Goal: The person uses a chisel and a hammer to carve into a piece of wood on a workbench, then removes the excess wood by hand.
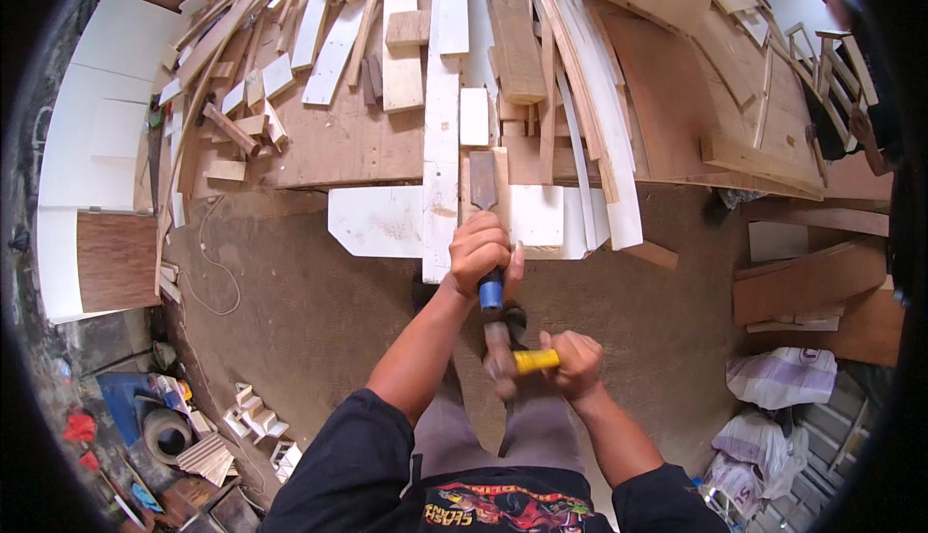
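My left hand [480,248] is closed round a chisel [490,291] with a dark handle and blue end. Its flat blade [482,177] lies along a pale wooden block [472,158] at the bench's front, beside a long white board [439,117]. My right hand [572,362] grips a hammer by its yellow handle [534,360]; the blurred head [500,359] is just below the chisel's blue end. Under the work is a white panel [367,219] jutting from the bench edge.
Offcuts and strips cover the plywood bench [652,117]. A white cabinet panel [97,127] stands left, above tools and scrap [164,436]. A thin cord [222,309] lies on the floor [290,340]. At right are stacked brown boards [807,291] and white sacks [778,378].
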`<state>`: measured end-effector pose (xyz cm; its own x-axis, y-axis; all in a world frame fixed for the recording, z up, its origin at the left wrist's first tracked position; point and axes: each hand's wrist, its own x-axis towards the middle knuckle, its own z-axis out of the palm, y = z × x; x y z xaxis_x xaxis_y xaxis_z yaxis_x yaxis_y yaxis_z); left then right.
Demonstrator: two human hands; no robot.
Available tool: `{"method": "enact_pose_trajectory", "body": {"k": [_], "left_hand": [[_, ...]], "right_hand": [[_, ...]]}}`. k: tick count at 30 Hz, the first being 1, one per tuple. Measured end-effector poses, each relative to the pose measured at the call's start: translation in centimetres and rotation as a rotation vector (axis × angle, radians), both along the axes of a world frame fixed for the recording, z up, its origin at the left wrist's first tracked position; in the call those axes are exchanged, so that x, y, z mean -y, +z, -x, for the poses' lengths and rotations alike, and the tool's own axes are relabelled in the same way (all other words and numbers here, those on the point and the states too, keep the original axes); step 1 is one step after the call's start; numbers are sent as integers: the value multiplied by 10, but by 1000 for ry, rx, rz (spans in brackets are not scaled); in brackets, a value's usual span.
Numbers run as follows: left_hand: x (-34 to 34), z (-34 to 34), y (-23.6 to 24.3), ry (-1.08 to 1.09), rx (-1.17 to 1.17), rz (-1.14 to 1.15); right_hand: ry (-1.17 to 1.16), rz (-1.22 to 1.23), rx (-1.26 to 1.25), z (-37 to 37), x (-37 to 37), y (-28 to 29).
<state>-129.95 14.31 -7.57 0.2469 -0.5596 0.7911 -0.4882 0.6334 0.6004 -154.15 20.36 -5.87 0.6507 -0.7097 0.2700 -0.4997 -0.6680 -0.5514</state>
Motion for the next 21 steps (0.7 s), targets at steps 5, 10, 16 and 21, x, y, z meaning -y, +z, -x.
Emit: {"method": "enact_pose_trajectory", "body": {"k": [5, 10, 16, 21], "left_hand": [[5, -2, 1, -15, 38, 26], [-1, 0, -1, -15, 12, -8], [3, -1, 2, -27, 19, 0], [-1, 0, 0, -19, 44, -16]], "right_hand": [[18, 63, 56, -2, 8, -5], [33, 12, 135, 8, 0, 1], [-11, 65, -12, -3, 17, -3], [113, 57, 268, 0, 10, 18]]}}
